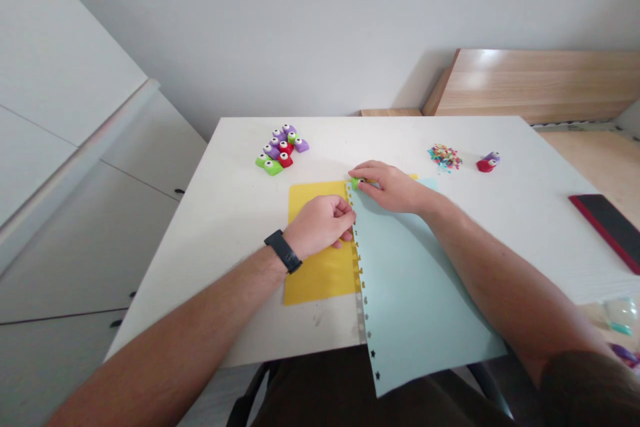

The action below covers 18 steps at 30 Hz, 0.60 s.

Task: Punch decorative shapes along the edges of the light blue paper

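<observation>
A light blue sheet (415, 287) lies over a yellow sheet (315, 273) and hangs past the table's front edge. Small punched shapes run down its left edge. My right hand (385, 185) has its fingers closed round a small green punch (356, 183) at the top left corner of the blue sheet. With thumb and fingers pinched together, my left hand (327, 220) holds the blue sheet's left edge, just below the punch. A black watch is on my left wrist.
Green, purple and red punches (283, 149) stand grouped at the back left of the white table (200, 233). Colourful paper bits (445, 157) lie at the back right, beside a red punch (486, 165) and a purple one. A dark, red-edged object (610, 227) is far right.
</observation>
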Each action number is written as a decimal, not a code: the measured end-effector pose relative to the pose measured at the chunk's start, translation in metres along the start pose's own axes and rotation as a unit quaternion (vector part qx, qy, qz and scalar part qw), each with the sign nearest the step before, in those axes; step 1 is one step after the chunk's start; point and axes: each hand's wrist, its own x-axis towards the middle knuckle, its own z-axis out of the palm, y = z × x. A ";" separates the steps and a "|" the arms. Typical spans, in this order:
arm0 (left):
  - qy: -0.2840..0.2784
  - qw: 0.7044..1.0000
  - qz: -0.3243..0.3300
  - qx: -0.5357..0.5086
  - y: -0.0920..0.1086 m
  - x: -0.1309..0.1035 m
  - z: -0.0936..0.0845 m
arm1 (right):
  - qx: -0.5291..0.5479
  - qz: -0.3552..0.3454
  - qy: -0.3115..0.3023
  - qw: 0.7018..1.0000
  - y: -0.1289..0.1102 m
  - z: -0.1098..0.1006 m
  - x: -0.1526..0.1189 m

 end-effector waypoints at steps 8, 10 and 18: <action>0.019 1.000 -0.007 -0.006 0.003 -0.001 0.003 | 0.027 0.064 0.016 0.997 -0.003 0.001 0.000; 0.022 1.000 -0.009 -0.010 0.003 -0.001 0.003 | 0.028 0.076 0.017 0.997 -0.003 0.001 0.000; 0.031 0.999 -0.010 -0.021 -0.001 0.000 0.003 | 0.004 0.070 0.020 0.997 0.000 0.003 0.000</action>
